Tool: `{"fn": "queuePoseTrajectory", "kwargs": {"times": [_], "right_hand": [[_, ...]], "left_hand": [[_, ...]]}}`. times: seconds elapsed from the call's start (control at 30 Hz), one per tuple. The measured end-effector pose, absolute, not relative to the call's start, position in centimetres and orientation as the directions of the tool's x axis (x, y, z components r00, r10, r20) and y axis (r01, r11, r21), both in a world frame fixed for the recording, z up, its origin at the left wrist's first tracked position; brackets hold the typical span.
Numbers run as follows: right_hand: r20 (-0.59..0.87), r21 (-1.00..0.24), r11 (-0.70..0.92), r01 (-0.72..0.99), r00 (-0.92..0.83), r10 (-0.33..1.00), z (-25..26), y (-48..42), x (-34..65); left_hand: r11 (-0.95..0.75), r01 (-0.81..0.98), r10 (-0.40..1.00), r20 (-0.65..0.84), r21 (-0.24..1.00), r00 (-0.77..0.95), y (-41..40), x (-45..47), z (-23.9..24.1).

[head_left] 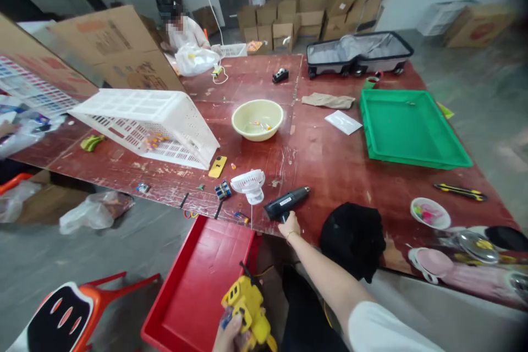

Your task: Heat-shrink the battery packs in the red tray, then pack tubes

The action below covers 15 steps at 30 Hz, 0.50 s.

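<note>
My right hand (290, 225) is closed round the handle of a black heat gun (291, 201), which lies at the front edge of the red-brown table (330, 165). Low in the view, my left hand (229, 332) grips a yellow plastic toy (249, 308) with dark and clear parts; its exact kind I cannot make out. The toy is held beside a red tray (198, 286) that sits below table height. Left of the heat gun stands a small white fan (249, 182). A black cloth item (352, 236) rests to the right of my right forearm.
A white crate (140, 107) on its side, a cream basin (258, 121), a yellow phone (217, 166) and a green tray (412, 126) are on the table. An open suitcase (358, 55) lies at the back. Another person (187, 33) sits across. An orange chair (94, 302) stands lower left.
</note>
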State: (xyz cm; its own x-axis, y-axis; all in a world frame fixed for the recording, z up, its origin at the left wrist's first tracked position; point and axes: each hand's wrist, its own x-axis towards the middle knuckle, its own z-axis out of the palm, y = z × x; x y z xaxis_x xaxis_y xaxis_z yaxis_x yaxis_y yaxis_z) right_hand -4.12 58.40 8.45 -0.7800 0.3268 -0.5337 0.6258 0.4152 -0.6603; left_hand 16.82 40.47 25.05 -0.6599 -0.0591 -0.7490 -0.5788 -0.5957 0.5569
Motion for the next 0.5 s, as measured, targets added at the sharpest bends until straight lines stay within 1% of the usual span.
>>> {"fn": "queuePoseTrajectory", "kwargs": {"times": [0.07,0.1,0.23,0.37,0.43,0.5], "right_hand": [[-0.515,-0.705,0.373,0.603,-0.797,0.314,8.7,60.7,-4.4],[-0.496,-0.736,0.344,0.583,-0.811,0.311,9.0,62.0,-4.5],[-0.42,-0.861,0.178,0.476,-0.864,0.277,11.2,67.0,-4.3],[-0.361,-0.93,-0.004,0.367,-0.913,0.191,16.1,71.1,-2.6],[-0.328,-0.945,-0.063,0.322,-0.93,0.167,18.9,72.7,-1.3],[-0.325,-0.945,-0.094,0.313,-0.93,0.172,21.0,73.5,0.6]], "left_hand": [[-0.584,-0.56,-0.118,-0.744,0.588,-0.658,41.9,14.2,24.9],[-0.577,-0.559,-0.121,-0.739,0.596,-0.663,42.4,13.1,24.8],[-0.562,-0.59,-0.053,-0.737,0.579,-0.673,42.4,11.6,24.3],[-0.537,-0.596,-0.08,-0.74,0.597,-0.668,40.7,13.5,25.0],[-0.524,-0.597,-0.079,-0.732,0.608,-0.677,39.5,14.6,25.7],[-0.512,-0.6,-0.063,-0.724,0.615,-0.687,38.4,15.4,26.5]]}}
